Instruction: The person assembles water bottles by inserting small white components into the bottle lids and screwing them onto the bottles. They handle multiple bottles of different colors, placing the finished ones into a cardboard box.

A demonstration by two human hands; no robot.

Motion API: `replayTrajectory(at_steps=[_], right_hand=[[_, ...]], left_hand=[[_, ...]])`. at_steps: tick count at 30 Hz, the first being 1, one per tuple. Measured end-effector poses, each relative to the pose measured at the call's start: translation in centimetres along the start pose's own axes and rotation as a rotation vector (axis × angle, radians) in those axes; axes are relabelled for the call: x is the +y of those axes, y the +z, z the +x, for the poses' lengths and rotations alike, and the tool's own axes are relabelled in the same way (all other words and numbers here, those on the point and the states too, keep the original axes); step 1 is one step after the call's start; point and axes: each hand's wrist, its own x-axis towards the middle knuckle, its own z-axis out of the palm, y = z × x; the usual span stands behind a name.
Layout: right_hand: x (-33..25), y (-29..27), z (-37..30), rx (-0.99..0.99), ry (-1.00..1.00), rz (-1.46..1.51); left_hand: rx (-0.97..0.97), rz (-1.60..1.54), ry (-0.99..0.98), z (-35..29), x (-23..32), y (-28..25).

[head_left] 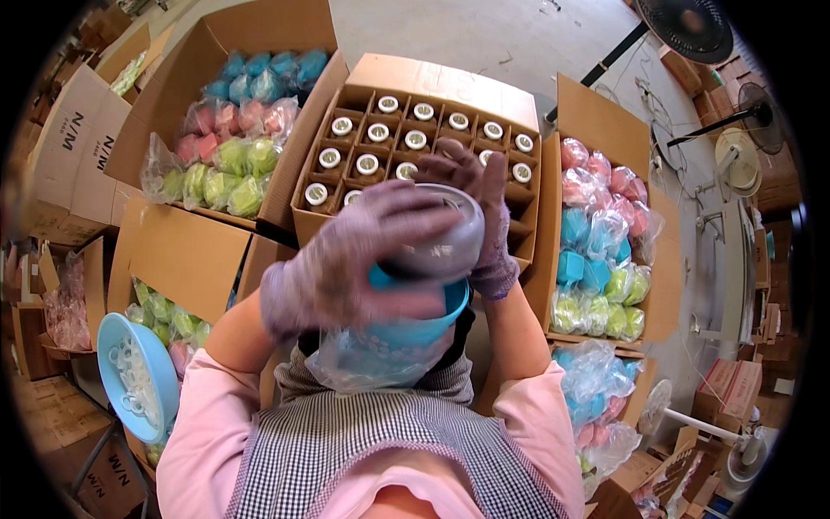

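My left hand, in a purple knit glove and smeared by motion, is wrapped round a glossy grey rounded container held over my lap. The container's exact kind is unclear. My right hand, gloved alike, stands at its far right side with fingers stretched out and apart; whether its palm touches the container is hard to tell. Directly below sits a light blue tub with a clear plastic bag around its lower part. The left hand partly covers the tub.
Ahead stands a divided carton of white-capped bottles. Open cartons with bagged blue, pink and green pieces flank it. A blue basin of clear plastic parts is at left. Fans stand at far right.
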Motion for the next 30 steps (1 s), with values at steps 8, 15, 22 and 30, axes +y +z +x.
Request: replayTrajectory(at_steps=[8, 15, 22, 30], right_hand=[[-2.6, 2.5, 2.2, -0.091, -1.122, -1.464], [2.7, 1.3, 5.7, -0.154, -0.748, -1.230], [3.7, 0.8, 9.3, -0.164, -0.315, -1.060], [8.2, -12.7, 19.2, -0.226, 0.000, -1.914]], left_hand=[[0.493, -1.402, -0.436, -0.5, -9.2, 2.1], [0.577, -0.492, -0.347, -0.5, -10.6, 4.8], [0.440, 0.081, -0.248, -1.6, -14.4, 3.4], [0.816, -0.602, -0.477, -7.6, -22.9, 2.9]])
